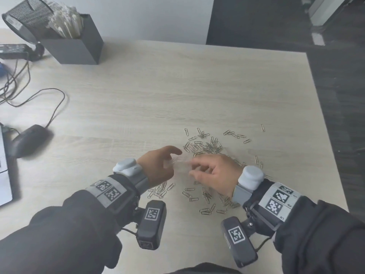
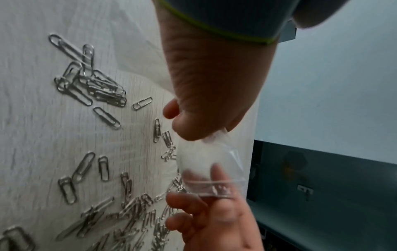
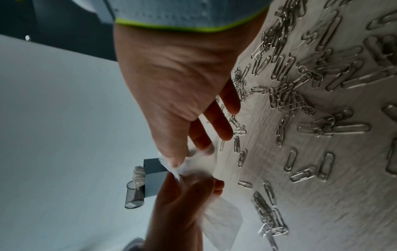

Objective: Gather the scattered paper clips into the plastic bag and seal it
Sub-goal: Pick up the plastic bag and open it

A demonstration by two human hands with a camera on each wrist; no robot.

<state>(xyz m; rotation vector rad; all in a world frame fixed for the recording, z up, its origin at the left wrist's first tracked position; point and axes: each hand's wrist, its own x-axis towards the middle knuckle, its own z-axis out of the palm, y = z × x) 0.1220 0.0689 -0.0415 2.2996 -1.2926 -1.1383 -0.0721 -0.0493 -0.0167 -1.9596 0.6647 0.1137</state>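
Observation:
A small clear plastic bag (image 1: pixel 180 162) hangs just above the table between my two hands and looks empty. My left hand (image 1: pixel 160 167) pinches one end of it with the thumb (image 2: pixel 189 129). My right hand (image 1: pixel 215 171) pinches the zip edge (image 2: pixel 214 188) with thumb and fingers. In the right wrist view the bag (image 3: pixel 221 220) trails below the left hand (image 3: pixel 178 207), while the right hand (image 3: pixel 178 84) holds its upper edge. Several silver paper clips (image 1: pixel 205 147) lie scattered on the light wooden table (image 1: pixel 138 95) around and under both hands.
A grey box of white sticks (image 1: pixel 75 46) and a tilted mesh pen cup (image 1: pixel 25 14) stand at the back left. A black mouse (image 1: pixel 29 139) with its cable (image 1: pixel 55 99) lies at the left. The table's right edge (image 1: pixel 325 125) drops to a dark floor.

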